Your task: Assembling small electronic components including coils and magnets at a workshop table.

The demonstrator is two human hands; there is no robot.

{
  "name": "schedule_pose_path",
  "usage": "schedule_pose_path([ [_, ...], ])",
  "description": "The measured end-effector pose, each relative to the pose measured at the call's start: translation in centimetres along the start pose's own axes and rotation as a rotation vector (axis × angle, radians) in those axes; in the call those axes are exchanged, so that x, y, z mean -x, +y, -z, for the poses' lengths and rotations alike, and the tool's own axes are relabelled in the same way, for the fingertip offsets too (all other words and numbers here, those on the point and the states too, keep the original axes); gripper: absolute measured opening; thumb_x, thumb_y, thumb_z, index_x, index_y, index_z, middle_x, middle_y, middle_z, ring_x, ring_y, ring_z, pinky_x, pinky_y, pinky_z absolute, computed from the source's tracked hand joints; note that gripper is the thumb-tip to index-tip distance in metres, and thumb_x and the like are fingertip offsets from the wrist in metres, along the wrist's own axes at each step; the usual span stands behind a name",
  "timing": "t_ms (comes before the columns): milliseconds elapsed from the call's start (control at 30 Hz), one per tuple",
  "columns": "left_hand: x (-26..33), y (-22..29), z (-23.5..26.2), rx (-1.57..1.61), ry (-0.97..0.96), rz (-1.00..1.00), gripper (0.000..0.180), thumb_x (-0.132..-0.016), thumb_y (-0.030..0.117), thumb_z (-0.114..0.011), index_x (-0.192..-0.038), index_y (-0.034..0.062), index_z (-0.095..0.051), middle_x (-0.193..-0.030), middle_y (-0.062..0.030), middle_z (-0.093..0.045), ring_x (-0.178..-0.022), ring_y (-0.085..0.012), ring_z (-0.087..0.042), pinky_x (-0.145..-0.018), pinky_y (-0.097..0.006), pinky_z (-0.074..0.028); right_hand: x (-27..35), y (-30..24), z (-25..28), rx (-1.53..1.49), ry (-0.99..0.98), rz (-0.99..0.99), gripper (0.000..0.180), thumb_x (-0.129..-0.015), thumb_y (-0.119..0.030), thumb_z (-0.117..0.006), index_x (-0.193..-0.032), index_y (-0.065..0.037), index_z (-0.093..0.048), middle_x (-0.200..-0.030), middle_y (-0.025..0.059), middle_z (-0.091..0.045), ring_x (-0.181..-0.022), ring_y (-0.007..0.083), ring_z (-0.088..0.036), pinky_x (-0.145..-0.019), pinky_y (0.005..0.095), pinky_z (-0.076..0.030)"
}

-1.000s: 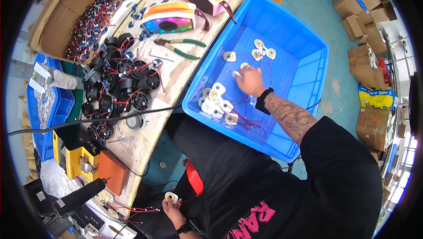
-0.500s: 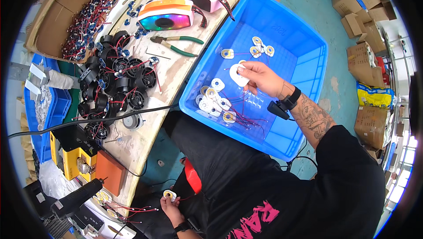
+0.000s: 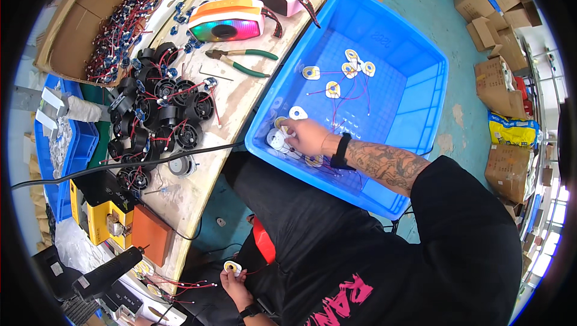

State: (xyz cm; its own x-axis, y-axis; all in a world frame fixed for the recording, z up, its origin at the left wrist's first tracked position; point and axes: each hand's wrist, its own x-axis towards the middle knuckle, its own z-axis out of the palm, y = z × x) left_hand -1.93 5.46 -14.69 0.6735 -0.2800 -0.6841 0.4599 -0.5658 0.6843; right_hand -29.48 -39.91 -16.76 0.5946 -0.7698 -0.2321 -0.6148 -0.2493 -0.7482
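Observation:
My right hand (image 3: pixel 309 138) is down in the blue bin (image 3: pixel 384 109), fingers pinched on a white disc at the pile (image 3: pixel 277 138) near the bin's near-left end. The discs are flat with one rounded end; some show a yellow ring and thin red and black wires. Low in the view, my left hand (image 3: pixel 237 290) holds one more white wired disc (image 3: pixel 232 267) between thumb and fingers, its yellow ring facing up. Farther in the bin lie a single disc (image 3: pixel 333 90) and a loose group (image 3: pixel 350 69), their wires trailing.
On the bench left of the bin are black round housings (image 3: pixel 165 109) with wires, green-handled pliers (image 3: pixel 240 61), two lit orange-topped speakers (image 3: pixel 225 22) and a cardboard box (image 3: pixel 72 37) of wired boards. A black cable (image 3: pixel 120 167) crosses the bench. A dark power tool (image 3: pixel 111 272) stands at lower left.
The disc my right hand held now lies on the bin floor beside the far group. That hand has moved down and left to the pile. My left hand is nearly still.

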Motion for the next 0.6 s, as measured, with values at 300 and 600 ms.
schedule_pose_path([
  [300,-0.5,0.2,-0.4,-0.011,-0.016,0.002,0.022,-0.106,0.029,-0.054,-0.115,0.0092,-0.058,-0.099,-0.0051,-0.069,-0.074,-0.0165,-0.071,-0.061,-0.022,-0.049,-2.4,9.5,8.1,0.496,0.367,-0.528,0.034,-0.08,-0.039,-0.079,-0.096,-0.009,-0.072,-0.099,0.0172,-0.073,-0.095,0.0359,-0.071,-0.078,0.048,-0.058],
  [600,-0.2,0.6,-0.7,-0.033,0.003,0.019,0.022,-0.106,0.029,-0.054,-0.115,0.0091,-0.058,-0.098,-0.0054,-0.069,-0.074,-0.0163,-0.071,-0.061,-0.021,-0.048,0.1,10.8,5.5,0.53,0.273,-0.12,0.026,-0.076,-0.03,-0.078,-0.094,-0.011,-0.073,-0.097,0.012,-0.068,-0.098,0.0337,-0.066,-0.083,0.047,-0.055],
])
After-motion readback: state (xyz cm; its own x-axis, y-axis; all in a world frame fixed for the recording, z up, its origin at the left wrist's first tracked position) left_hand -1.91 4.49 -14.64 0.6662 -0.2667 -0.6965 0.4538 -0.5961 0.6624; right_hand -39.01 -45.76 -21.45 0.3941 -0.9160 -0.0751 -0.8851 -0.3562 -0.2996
